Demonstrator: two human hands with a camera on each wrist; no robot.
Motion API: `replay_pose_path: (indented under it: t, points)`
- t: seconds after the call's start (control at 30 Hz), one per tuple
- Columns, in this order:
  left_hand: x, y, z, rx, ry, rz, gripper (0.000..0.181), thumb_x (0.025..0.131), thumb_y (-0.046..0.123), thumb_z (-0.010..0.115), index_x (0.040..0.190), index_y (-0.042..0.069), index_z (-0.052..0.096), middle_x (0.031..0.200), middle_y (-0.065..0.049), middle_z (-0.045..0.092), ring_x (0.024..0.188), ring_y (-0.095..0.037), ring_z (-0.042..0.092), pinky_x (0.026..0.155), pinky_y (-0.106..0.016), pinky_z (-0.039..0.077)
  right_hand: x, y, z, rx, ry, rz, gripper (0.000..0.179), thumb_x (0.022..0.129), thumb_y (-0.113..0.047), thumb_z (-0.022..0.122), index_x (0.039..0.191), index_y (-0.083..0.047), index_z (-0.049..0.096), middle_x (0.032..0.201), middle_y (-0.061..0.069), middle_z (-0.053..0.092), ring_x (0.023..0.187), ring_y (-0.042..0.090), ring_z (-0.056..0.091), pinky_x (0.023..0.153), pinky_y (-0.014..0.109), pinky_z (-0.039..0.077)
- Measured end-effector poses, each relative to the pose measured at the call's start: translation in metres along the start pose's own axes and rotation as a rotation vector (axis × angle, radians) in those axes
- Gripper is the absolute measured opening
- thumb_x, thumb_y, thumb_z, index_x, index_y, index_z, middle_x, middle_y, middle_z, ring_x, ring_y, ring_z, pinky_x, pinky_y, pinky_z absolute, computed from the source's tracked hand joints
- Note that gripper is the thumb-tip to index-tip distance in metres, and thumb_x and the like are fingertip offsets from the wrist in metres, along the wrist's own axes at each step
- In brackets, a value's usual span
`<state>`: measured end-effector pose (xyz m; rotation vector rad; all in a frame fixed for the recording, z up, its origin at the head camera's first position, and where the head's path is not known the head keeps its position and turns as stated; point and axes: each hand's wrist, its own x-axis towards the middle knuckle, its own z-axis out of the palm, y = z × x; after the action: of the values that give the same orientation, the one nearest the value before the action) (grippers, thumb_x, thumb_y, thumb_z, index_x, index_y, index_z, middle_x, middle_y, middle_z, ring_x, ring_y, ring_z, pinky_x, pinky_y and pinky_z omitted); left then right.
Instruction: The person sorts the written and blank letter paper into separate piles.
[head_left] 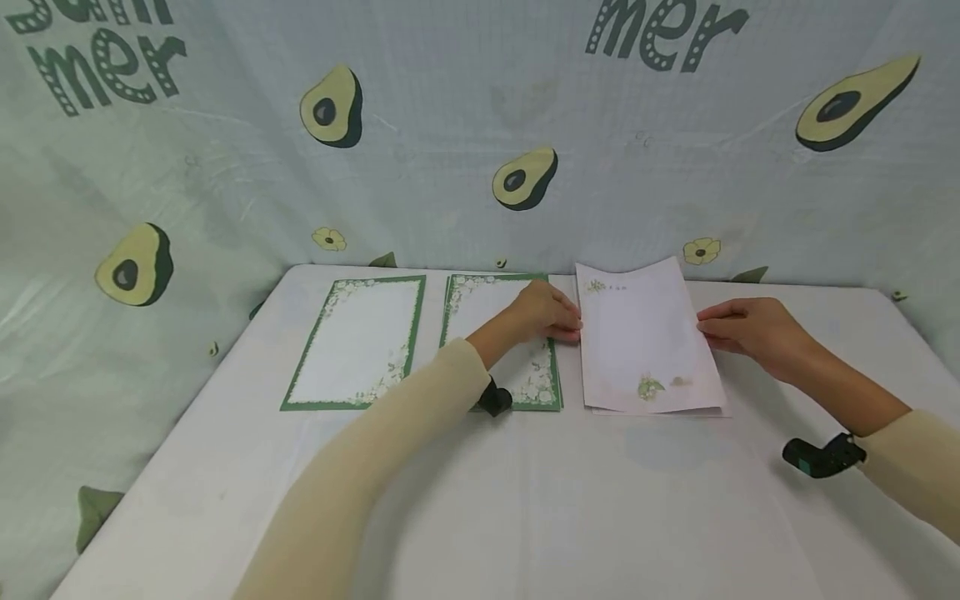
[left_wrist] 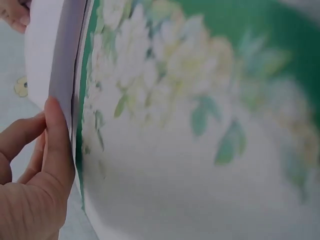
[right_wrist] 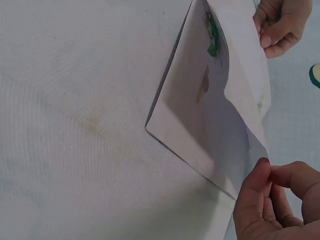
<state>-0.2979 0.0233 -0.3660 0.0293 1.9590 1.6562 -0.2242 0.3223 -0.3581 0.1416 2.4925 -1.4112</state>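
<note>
A pale pink sheet of stationery paper (head_left: 637, 333), with a small leafy print near its bottom, is lifted and slightly curved over a stack of matching sheets (right_wrist: 175, 125). My left hand (head_left: 546, 312) pinches its left edge, above the green-bordered sheets in the middle. At the right edge, my right hand (head_left: 750, 329) pinches the same sheet between thumb and fingers. In the right wrist view, the sheet's near edge bows up, and a printed sheet shows underneath. The left wrist view has the left fingers (left_wrist: 57, 135) against the paper's edge, beside a green floral border.
A green-bordered floral sheet (head_left: 360, 342) lies at the left of the white table (head_left: 600, 500). Another green-bordered stack (head_left: 536, 375) lies in the middle, partly under my left arm. Behind the table hangs a cloth (head_left: 427, 167) printed with avocados.
</note>
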Motion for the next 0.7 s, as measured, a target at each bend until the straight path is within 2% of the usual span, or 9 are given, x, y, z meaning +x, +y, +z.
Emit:
replay_pose_path:
  t: [0.1,0.3,0.4,0.57,0.7]
  points:
    - [-0.0001,0.0028,-0.0008,0.04,-0.019,0.017,0.014,0.081,-0.009,0.068,0.095,-0.01,0.067,0.08,-0.015,0.067,0.067,-0.02,0.067,0.073,-0.033,0.06,0.0021,0.0027,-0.0009,-0.017,-0.008,0.008,0.057,0.095,-0.032,0.059,0.133,0.007,0.042,0.124,0.017,0.048,0.087,-0.003,0.061,0.087,0.024,0.055]
    - [0.0001,0.0082,0.0018,0.056,-0.045,-0.005,0.01,0.082,-0.009,0.067,0.092,-0.012,0.067,0.081,-0.016,0.069,0.07,-0.024,0.067,0.078,-0.037,0.059,0.0027,0.0061,-0.0046,-0.028,-0.024,0.025,0.057,0.095,-0.032,0.059,0.133,0.007,0.042,0.124,0.016,0.049,0.087,-0.002,0.061,0.085,0.022,0.055]
    - [-0.0002,0.0082,0.0029,0.076,-0.019,-0.003,0.01,0.08,-0.01,0.069,0.09,-0.012,0.067,0.081,-0.016,0.069,0.073,-0.026,0.068,0.078,-0.037,0.059,0.0034,0.0049,-0.0047,-0.028,-0.039,0.029,0.057,0.095,-0.032,0.059,0.133,0.007,0.042,0.124,0.017,0.049,0.088,-0.001,0.061,0.085,0.023,0.055]
    - [-0.0003,0.0048,0.004,0.133,0.034,0.035,0.006,0.079,-0.009,0.07,0.085,-0.01,0.068,0.085,-0.021,0.069,0.079,-0.031,0.07,0.073,-0.036,0.06,0.0039,0.0044,-0.0034,-0.047,-0.043,0.03,0.055,0.095,-0.03,0.059,0.132,0.008,0.043,0.122,0.017,0.052,0.087,0.001,0.062,0.084,0.023,0.056]
    - [-0.0025,0.0038,0.0051,0.15,0.057,0.041,0.005,0.08,-0.009,0.07,0.084,-0.011,0.068,0.086,-0.023,0.069,0.08,-0.033,0.07,0.073,-0.036,0.06,0.0047,0.0063,-0.0034,-0.031,-0.042,0.031,0.055,0.094,-0.029,0.06,0.132,0.008,0.044,0.115,0.009,0.057,0.087,0.0,0.063,0.085,0.024,0.056]
